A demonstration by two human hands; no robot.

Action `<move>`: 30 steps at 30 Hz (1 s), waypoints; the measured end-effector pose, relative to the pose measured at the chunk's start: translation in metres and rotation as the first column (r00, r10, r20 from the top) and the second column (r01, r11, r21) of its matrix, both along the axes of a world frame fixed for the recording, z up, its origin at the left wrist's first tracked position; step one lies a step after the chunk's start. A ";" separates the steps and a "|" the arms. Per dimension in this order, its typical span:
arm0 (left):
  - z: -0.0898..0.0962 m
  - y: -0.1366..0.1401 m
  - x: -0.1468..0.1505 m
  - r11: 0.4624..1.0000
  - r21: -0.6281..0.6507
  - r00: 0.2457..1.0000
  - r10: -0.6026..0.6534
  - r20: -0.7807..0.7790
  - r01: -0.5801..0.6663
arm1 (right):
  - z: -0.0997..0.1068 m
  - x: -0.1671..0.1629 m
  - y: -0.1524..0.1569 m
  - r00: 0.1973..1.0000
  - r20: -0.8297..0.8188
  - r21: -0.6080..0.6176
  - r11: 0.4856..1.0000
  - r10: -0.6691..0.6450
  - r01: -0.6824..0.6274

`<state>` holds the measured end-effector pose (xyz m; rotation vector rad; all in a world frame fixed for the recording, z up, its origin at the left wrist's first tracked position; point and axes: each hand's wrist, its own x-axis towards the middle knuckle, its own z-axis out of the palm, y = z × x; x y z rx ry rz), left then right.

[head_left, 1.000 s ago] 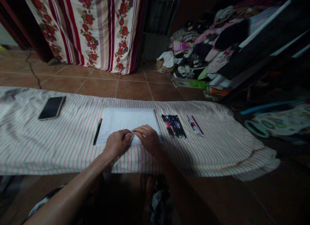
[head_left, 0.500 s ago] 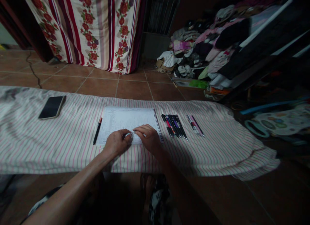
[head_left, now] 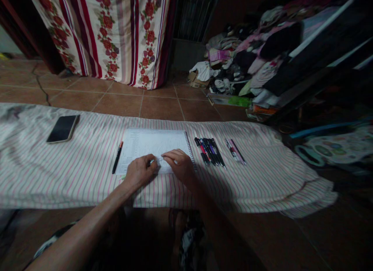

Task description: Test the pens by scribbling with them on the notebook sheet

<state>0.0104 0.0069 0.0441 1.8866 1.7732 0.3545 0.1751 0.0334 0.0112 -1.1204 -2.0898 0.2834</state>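
Observation:
A spiral notebook [head_left: 157, 140] with writing on its page lies open on the striped cloth. Over its lower part, my left hand [head_left: 140, 170] is closed, thumb against fingers, around a small dark thing with a light tip that I cannot make out. Just to the right my right hand [head_left: 180, 166] pinches with thumb and forefinger; whatever it holds is too small to name. A narrow gap separates the two hands. Beside the notebook's left edge lies a black pen [head_left: 117, 160] with an orange end. A row of several pens [head_left: 210, 152] lies right of the spiral.
Farther right are a few more pens [head_left: 234, 151]. A phone [head_left: 63, 128] rests at the left on the striped cloth [head_left: 87, 162]. Beyond are a tiled floor [head_left: 122, 102], a flowered curtain [head_left: 124, 37] and a heap of clothes [head_left: 247, 57].
My hands have drawn slightly apart. The light thing that showed between the fingertips no longer spans the gap. The notebook, pens and phone have stayed in place.

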 end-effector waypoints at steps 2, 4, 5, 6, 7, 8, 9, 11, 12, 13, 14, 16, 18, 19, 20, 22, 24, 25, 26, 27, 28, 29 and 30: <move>0.001 0.000 0.000 1.000 -0.011 1.000 0.012 -0.025 -0.012 | 0.000 0.001 0.000 1.000 0.000 0.010 1.000 0.002 -0.002; 0.002 0.000 0.001 0.999 -0.028 0.999 0.022 -0.041 -0.023 | 0.000 0.002 0.001 1.000 -0.001 0.015 1.000 0.001 -0.001; 0.002 0.000 0.001 0.999 -0.034 0.998 0.025 -0.050 -0.027 | 0.000 0.003 0.001 1.000 -0.001 0.014 1.000 -0.001 0.001; 0.002 0.000 0.001 0.999 -0.038 0.998 0.030 -0.062 -0.032 | -0.001 0.004 0.002 1.000 0.000 0.011 1.000 -0.005 0.005; 0.002 0.001 0.000 0.998 -0.041 0.997 0.033 -0.074 -0.036 | -0.001 0.005 0.002 1.000 0.005 0.012 1.000 -0.015 0.015; 0.002 0.001 -0.001 0.998 -0.044 0.996 0.035 -0.084 -0.039 | -0.002 0.007 0.003 0.999 0.014 0.017 0.999 -0.032 0.032; 0.002 0.001 -0.002 0.998 -0.046 0.995 0.040 -0.091 -0.044 | -0.003 0.008 0.003 0.998 0.028 0.029 0.998 -0.059 0.058; 0.002 0.002 -0.004 0.997 -0.052 0.995 0.050 -0.088 -0.055 | -0.005 0.009 0.004 0.990 0.062 0.068 0.990 -0.130 0.126; 0.002 0.002 -0.006 0.997 -0.055 0.995 0.058 -0.082 -0.062 | -0.007 0.009 0.004 0.983 0.082 0.088 0.983 -0.166 0.159; 0.002 0.003 -0.007 0.996 -0.056 0.995 0.066 -0.073 -0.070 | -0.008 0.008 0.004 0.975 0.099 0.105 0.977 -0.197 0.187; 0.003 0.003 -0.008 0.995 -0.057 0.995 0.073 -0.061 -0.077 | -0.009 0.007 0.004 0.969 0.114 0.115 0.972 -0.220 0.207; 0.003 0.003 -0.009 0.995 -0.059 0.996 0.082 -0.044 -0.084 | -0.010 0.003 0.004 0.959 0.136 0.118 0.966 -0.247 0.232; 0.003 0.002 -0.009 0.995 -0.060 0.996 0.082 -0.044 -0.085 | -0.011 -0.002 0.003 0.955 0.152 0.104 0.965 -0.256 0.242; 0.003 0.002 -0.009 0.995 -0.059 0.996 0.080 -0.049 -0.083 | -0.011 -0.004 0.003 0.954 0.159 0.095 0.965 -0.256 0.243; 0.003 0.002 -0.009 0.995 -0.056 0.995 0.077 -0.056 -0.080 | -0.012 -0.006 0.002 0.953 0.166 0.086 0.966 -0.253 0.242; 0.002 0.001 -0.010 0.996 -0.050 0.995 0.074 -0.065 -0.077 | -0.012 -0.010 0.002 0.952 0.179 0.076 0.969 -0.247 0.237; 0.001 0.001 -0.010 0.996 -0.042 0.995 0.078 -0.063 -0.081 | -0.013 -0.014 0.002 0.952 0.190 0.070 0.970 -0.240 0.231; 0.001 0.001 -0.011 0.996 -0.040 0.995 0.082 -0.058 -0.084 | -0.014 -0.015 0.002 0.951 0.196 0.067 0.971 -0.238 0.229; 0.001 0.001 -0.011 0.995 -0.039 0.995 0.085 -0.053 -0.087 | -0.014 -0.016 0.002 0.951 0.202 0.063 0.972 -0.234 0.226; 0.001 0.001 -0.012 0.995 -0.040 0.995 0.087 -0.047 -0.089 | -0.015 -0.018 0.002 0.950 0.208 0.059 0.973 -0.232 0.225; 0.001 0.001 -0.012 0.995 -0.040 0.995 0.088 -0.042 -0.090 | -0.015 -0.019 0.002 0.949 0.213 0.054 0.973 -0.231 0.225; 0.001 0.001 -0.013 0.995 -0.040 0.995 0.089 -0.041 -0.090 | -0.015 -0.020 0.001 0.949 0.216 0.049 0.973 -0.230 0.225; 0.001 0.001 -0.013 0.995 -0.041 0.995 0.088 -0.044 -0.090 | -0.015 -0.021 0.001 0.949 0.218 0.044 0.974 -0.228 0.224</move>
